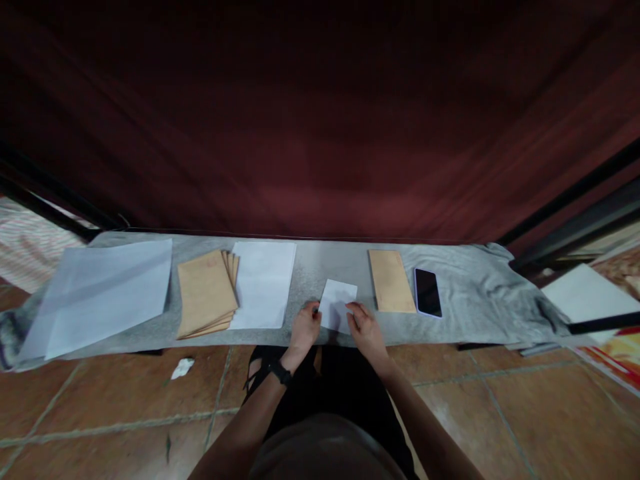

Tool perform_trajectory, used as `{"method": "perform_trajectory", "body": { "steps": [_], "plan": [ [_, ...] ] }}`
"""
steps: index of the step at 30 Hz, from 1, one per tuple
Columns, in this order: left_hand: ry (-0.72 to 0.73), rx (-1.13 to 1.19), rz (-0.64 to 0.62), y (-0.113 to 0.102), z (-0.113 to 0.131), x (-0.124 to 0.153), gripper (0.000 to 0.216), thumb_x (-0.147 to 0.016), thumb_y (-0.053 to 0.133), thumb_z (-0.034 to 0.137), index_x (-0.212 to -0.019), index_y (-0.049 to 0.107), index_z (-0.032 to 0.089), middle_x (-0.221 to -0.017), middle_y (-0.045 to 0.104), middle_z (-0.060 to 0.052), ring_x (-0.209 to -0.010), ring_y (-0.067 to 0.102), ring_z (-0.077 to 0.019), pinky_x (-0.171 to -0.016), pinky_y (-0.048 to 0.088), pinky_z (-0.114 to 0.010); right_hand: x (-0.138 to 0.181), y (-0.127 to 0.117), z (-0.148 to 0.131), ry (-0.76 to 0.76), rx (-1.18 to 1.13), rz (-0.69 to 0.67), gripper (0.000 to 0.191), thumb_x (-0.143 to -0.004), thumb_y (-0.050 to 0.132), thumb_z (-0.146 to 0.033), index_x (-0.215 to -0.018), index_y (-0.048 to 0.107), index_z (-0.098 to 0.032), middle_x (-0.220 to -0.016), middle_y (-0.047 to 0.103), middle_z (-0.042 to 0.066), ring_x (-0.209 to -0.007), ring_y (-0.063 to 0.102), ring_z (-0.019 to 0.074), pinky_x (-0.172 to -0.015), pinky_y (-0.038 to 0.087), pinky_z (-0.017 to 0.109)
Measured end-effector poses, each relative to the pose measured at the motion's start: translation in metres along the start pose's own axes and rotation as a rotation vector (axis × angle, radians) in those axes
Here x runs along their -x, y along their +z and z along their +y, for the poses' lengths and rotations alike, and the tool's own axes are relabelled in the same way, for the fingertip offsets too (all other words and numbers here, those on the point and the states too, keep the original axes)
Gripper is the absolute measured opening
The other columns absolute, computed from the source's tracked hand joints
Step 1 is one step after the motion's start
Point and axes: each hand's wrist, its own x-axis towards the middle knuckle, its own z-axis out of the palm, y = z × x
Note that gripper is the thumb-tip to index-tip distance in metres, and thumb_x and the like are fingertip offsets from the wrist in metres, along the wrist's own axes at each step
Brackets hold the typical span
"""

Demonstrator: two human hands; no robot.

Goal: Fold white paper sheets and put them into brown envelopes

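A small folded white sheet of paper (338,301) lies near the front edge of a grey cloth-covered table (320,263). My left hand (305,325), with a black band on its wrist, pinches the sheet's left edge with closed fingers. At the sheet's lower right corner, my right hand (364,325) presses down with curled fingers. A single brown envelope (391,281) lies just right of the sheet, and a stack of brown envelopes (207,293) lies to the left.
A black phone (428,292) rests beside the single envelope. White sheets (263,283) lie next to the envelope stack, and larger pale sheets (103,293) at the far left. A crumpled paper scrap (182,367) lies on the tiled floor. A dark red curtain (320,120) hangs behind.
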Motion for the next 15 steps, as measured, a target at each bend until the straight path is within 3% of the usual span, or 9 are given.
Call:
{"method": "perform_trajectory", "body": {
  "steps": [3,6,10,15],
  "plan": [
    [-0.003,-0.137,0.012,0.001,0.007,0.006,0.031,-0.090,0.054,0.014,-0.119,0.065,0.016,-0.094,0.076,-0.010,-0.081,0.073,-0.0225,-0.076,0.055,-0.033,-0.011,0.010,-0.008,-0.218,0.071,-0.166,0.041,-0.103,0.039,-0.026,-0.138,0.058,-0.019,-0.144,0.058,0.008,-0.136,0.051,0.0192,-0.118,0.039,0.038],
    [0.010,-0.405,0.027,0.003,0.016,0.014,0.033,-0.095,0.050,0.020,-0.125,0.061,0.016,-0.097,0.076,-0.012,-0.084,0.074,-0.0242,-0.073,0.055,-0.031,-0.022,0.021,-0.009,-0.312,0.151,-0.262,0.043,-0.105,0.037,-0.028,-0.143,0.054,-0.020,-0.152,0.051,0.007,-0.142,0.044,0.0201,-0.122,0.031,0.044],
    [0.060,-0.645,0.011,0.005,0.025,0.026,0.034,-0.101,0.041,0.025,-0.127,0.060,0.018,-0.091,0.077,-0.011,-0.080,0.075,-0.0255,-0.070,0.055,-0.031,-0.039,0.026,-0.002,-0.348,0.216,-0.270,0.043,-0.104,0.038,-0.026,-0.145,0.052,-0.022,-0.156,0.045,0.005,-0.145,0.041,0.0214,-0.122,0.031,0.046],
    [0.085,-0.648,-0.027,0.004,0.027,0.033,0.035,-0.101,0.038,0.022,-0.126,0.062,0.020,-0.093,0.077,-0.011,-0.083,0.075,-0.0261,-0.071,0.056,-0.033,-0.058,0.026,0.006,-0.336,0.265,-0.246,0.044,-0.104,0.039,-0.029,-0.146,0.051,-0.023,-0.156,0.045,0.004,-0.145,0.040,0.0227,-0.121,0.031,0.046]
  ]
}}
